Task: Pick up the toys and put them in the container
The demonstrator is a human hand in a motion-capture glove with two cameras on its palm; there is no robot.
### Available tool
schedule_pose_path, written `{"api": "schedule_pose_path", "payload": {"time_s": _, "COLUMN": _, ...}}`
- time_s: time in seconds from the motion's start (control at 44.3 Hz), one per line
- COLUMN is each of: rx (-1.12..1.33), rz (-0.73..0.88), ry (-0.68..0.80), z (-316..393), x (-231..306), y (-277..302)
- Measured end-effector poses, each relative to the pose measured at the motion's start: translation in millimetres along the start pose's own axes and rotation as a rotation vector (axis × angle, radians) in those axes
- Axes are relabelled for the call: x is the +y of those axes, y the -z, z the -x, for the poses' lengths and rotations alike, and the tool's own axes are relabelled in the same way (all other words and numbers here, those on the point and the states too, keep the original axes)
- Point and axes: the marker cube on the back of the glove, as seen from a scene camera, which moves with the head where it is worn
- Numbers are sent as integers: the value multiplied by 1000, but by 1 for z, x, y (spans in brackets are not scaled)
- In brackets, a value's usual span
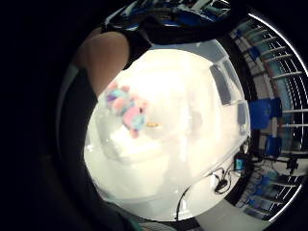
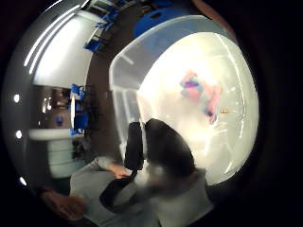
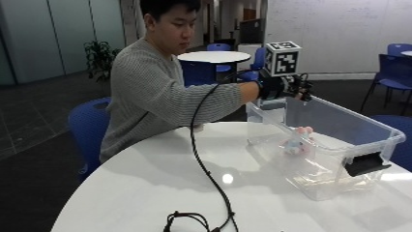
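A clear plastic container [image 3: 334, 126] stands on the right side of the round white table [image 3: 161, 179]. Inside it lies a pink and blue plush toy [image 3: 296, 141], close to the wall nearest the person. My gloved right hand [image 3: 291, 87] hovers above that end of the container, palm down, fingers relaxed and holding nothing. Both palm views look down into the container [image 2: 127, 71]: the plush toy [image 1: 126, 108] [image 2: 199, 92] lies on its floor with a small orange piece [image 1: 153, 124] beside it.
A black cable [image 3: 206, 174] runs from the sleeve across the table to a coil near the front edge. The container has a black latch [image 3: 367, 163] at its near end. Blue chairs [image 3: 87, 125] and another round table [image 3: 212, 57] stand behind.
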Motion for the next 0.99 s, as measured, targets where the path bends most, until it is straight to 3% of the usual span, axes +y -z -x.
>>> {"api": "schedule_pose_path", "payload": {"time_s": 0.09, "rx": -38, "rz": -38, "ry": 8, "z": 13, "x": 37, "y": 10}}
{"api": "schedule_pose_path", "payload": {"time_s": 0.203, "rx": -76, "rz": -119, "ry": 11, "z": -29, "x": 124, "y": 34}}
{"api": "schedule_pose_path", "payload": {"time_s": 0.384, "rx": 3, "rz": -160, "ry": -123, "z": -94, "x": 252, "y": 35}}
{"api": "schedule_pose_path", "payload": {"time_s": 0.52, "rx": 36, "rz": -184, "ry": -247, "z": -114, "x": 296, "y": 28}}
{"api": "schedule_pose_path", "payload": {"time_s": 0.723, "rx": 33, "rz": -146, "ry": -142, "z": -79, "x": 331, "y": 2}}
{"api": "schedule_pose_path", "payload": {"time_s": 0.881, "rx": 68, "rz": -122, "ry": -28, "z": -31, "x": 393, "y": -36}}
{"api": "schedule_pose_path", "payload": {"time_s": 0.994, "rx": 63, "rz": -181, "ry": -67, "z": -2, "x": 439, "y": -74}}
